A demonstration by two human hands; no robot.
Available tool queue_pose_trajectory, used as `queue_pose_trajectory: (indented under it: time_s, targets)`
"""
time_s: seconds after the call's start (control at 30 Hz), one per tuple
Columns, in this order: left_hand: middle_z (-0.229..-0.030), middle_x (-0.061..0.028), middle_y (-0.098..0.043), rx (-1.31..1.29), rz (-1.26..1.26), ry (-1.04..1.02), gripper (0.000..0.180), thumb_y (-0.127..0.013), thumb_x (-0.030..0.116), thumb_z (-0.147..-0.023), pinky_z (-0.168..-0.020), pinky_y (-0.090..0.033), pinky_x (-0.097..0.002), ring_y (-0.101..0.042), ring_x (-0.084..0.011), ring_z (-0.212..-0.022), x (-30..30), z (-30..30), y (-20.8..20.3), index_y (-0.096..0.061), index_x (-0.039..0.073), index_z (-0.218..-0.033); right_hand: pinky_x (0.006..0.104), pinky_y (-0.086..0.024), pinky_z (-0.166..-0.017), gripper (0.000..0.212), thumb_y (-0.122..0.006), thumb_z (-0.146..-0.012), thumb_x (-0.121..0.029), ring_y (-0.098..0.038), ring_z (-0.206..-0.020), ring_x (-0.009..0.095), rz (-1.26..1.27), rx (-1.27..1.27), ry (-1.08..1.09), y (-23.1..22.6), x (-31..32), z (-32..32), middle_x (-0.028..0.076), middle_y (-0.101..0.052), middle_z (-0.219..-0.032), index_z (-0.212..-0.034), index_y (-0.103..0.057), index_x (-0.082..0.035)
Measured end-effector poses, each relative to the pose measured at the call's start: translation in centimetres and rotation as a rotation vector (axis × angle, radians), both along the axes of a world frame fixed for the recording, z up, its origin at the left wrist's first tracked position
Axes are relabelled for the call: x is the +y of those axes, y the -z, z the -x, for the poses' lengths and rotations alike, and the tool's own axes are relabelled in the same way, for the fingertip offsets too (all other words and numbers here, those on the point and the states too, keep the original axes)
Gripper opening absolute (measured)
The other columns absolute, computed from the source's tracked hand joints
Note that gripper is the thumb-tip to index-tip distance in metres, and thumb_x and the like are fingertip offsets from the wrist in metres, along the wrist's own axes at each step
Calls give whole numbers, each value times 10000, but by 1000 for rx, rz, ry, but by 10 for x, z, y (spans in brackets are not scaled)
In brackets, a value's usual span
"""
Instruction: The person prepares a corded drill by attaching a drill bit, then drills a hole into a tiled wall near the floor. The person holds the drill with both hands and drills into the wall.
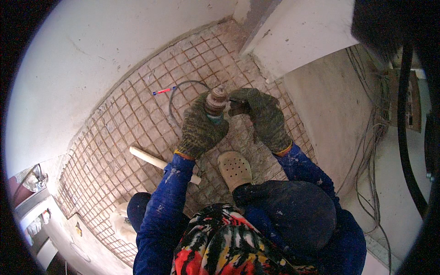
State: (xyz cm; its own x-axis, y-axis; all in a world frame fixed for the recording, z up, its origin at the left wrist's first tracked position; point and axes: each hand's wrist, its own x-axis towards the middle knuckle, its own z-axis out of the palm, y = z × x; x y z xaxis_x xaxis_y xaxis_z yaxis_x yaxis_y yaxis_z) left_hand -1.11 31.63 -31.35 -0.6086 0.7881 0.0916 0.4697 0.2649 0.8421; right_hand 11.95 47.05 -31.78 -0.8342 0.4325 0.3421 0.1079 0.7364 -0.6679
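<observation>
Both gloved hands, left hand [200,126] and right hand [262,117], reach down, fingers apparently wrapped around a power drill [216,101].

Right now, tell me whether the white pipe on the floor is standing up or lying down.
Lying down. The white pipe rests flat on the wire mesh floor, running diagonally and passing under the left forearm, beside the beige clog.

Rough knit gloves [201,128], dusty metal chuck [216,98]
</observation>
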Motion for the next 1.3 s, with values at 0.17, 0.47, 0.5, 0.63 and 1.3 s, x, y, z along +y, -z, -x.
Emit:
queue_pose_trajectory:
  time_s: [0.17,0.47,0.5,0.63,1.3]
  targets:
    - [-1204,-188,-680,-133,68,47,589,-782,230,-784,-1008,-514,-472,-654,-386,-1116,0,-5,-4,-582,41,-1305,396,-540,-999,381,-667,-962,-178,-677,-1136,272,168,-227,-203,-9,15,-18,119,-705,-1237,-1330,-648,-82]
    - [-1153,-237,-676,86,0,40,637,-820,276,-741,-945,-523,-510,-652,-432,-1093,-1,-13,18,-582,20,-1273,390,-530,-1026,420,-695,-938,-154,-667,-1181,293,26,-41,-340,-13,28,-27,128,-692,-1311,-1348,-649,-77]
    - [-1158,-234,-676,70,-2,48,648,-822,278,-738,-947,-523,-509,-652,-432,-1092,-2,-13,20,-580,22,-1282,395,-530,-1026,406,-692,-942,-156,-669,-1175,302,67,-29,-335,-14,26,-27,129,-697,-1298,-1338,-653,-76]
    - [-1170,-227,-676,62,-17,76,673,-831,284,-731,-955,-522,-506,-652,-429,-1095,-6,-9,18,-581,28,-1301,417,-525,-1030,346,-671,-963,-165,-672,-1152,332,81,-37,-278,-21,11,-26,132,-712,-1248,-1296,-666,-69]
    - [-1123,-117,-734,-245,-140,143,573,-777,281,-850,-916,-571,-449,-708,-362,-955,-14,7,7,-573,37,-1326,408,-565,-885,277,-734,-941,-165,-699,-982,289,518,-117,-214,-50,-27,14,119,-727,-1040,-1193,-677,-67]
